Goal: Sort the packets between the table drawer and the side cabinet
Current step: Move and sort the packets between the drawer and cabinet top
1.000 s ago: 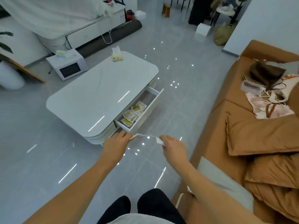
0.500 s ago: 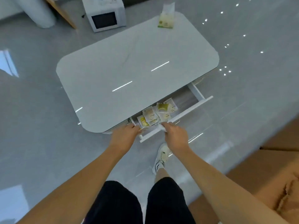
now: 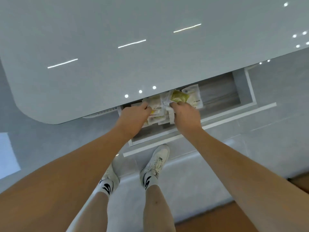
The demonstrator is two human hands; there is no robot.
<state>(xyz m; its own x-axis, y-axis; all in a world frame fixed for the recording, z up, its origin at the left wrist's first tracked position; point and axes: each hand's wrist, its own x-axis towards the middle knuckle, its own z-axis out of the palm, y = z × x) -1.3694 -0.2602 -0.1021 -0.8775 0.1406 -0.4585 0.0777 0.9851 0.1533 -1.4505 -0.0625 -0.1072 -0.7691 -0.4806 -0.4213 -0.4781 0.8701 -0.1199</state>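
The white table's drawer [image 3: 237, 113] is pulled out toward me, and several clear packets [image 3: 157, 114] of yellow and green contents lie piled at its left end. A green-filled packet [image 3: 179, 96] and a pale packet [image 3: 192, 92] lie at the back under the tabletop edge. My left hand [image 3: 133, 118] reaches into the drawer, fingers curled on a clear packet on top of the pile. My right hand [image 3: 185, 116] is beside it, fingers pinching that packet's crumpled right end. Both hands cover part of the pile. The side cabinet is out of view.
The glossy white tabletop [image 3: 117, 47] overhangs the back of the drawer. The drawer's right half [image 3: 217, 94] shows bare wood. My feet in white shoes [image 3: 157, 163] stand on the grey tiled floor just before the drawer front. A brown sofa edge [image 3: 299, 181] is at the lower right.
I have stepped up to the table and bent over it. Both hands, which held a clear packet stretched between them in the air, have gone down into the drawer onto the pile.
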